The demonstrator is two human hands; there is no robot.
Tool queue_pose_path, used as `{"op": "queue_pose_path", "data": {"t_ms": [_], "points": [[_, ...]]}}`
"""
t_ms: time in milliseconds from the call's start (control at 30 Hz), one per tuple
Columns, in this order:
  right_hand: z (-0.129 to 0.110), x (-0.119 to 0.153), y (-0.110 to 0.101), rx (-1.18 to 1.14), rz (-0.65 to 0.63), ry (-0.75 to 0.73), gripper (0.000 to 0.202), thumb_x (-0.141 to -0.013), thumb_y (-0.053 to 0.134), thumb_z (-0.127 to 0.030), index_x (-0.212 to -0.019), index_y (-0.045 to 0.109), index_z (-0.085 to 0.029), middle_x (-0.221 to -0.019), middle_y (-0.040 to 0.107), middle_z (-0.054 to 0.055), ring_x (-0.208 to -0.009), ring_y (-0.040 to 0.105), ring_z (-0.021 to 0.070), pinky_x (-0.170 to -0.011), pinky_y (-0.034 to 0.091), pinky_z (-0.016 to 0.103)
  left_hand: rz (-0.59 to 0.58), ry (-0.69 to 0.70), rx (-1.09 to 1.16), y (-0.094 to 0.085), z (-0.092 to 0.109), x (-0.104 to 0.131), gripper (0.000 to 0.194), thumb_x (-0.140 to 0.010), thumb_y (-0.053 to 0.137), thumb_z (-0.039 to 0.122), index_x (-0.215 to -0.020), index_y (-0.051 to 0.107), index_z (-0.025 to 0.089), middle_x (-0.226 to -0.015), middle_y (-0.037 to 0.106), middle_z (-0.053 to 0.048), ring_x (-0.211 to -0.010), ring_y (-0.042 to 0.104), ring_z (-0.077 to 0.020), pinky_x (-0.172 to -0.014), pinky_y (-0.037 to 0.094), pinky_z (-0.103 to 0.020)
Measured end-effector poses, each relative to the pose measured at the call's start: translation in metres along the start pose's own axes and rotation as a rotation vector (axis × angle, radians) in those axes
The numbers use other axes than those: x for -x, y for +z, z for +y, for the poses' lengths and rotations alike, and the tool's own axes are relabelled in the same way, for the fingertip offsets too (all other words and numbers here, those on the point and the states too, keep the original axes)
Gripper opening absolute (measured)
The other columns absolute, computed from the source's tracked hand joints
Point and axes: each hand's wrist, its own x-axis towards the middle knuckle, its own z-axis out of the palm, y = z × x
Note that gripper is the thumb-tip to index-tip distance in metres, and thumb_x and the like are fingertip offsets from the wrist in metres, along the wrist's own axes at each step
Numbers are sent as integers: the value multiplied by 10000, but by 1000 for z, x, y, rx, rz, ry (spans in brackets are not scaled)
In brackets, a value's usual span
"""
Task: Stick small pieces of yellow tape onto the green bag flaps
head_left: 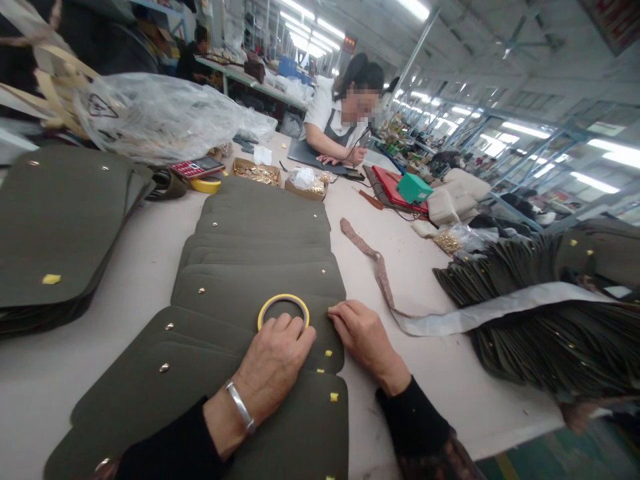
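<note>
Several dark olive panels (240, 283) with rounded corners overlap in a column down the table, with metal snaps and small yellow tape pieces (334, 397) on them. My left hand (277, 357), with a silver bracelet at the wrist, is closed on a roll of yellow tape (263, 313) that rests on the panels. To its right, my right hand (357, 330) pinches at the right edge of a panel, its thumb and forefinger together at a tiny yellow bit. What lies between those fingertips is mostly hidden.
Panel stacks stand at left (65, 220) and right (565, 333). A brown and whitish strip (383, 277) crosses the table towards the right stack. Beyond are boxes of metal parts (256, 173), another tape roll (205, 185), a plastic bag (160, 117) and a person (333, 127) leaning over the table.
</note>
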Motion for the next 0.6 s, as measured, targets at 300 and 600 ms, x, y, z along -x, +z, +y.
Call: {"op": "queue_pose_path", "data": {"t_ms": [300, 600], "points": [[-12, -20, -1, -88, -92, 349, 118, -843, 588, -188, -806, 701, -187, -778, 718, 41, -711, 645, 170, -679, 449, 262, 96, 14, -67, 2, -3, -4, 148, -923, 418, 131, -855, 535, 192, -795, 559, -34, -705, 523, -200, -604, 423, -314], [-29, 6, -23, -381, -183, 311, 171, -848, 564, -192, -758, 708, -185, -667, 675, 0, -609, 586, 133, -576, 406, 226, 404, 157, 234, -4, -14, 0, 246, -968, 381, 172, -1155, 541, 182, -859, 658, -26, -768, 627, -150, -691, 516, -258]]}}
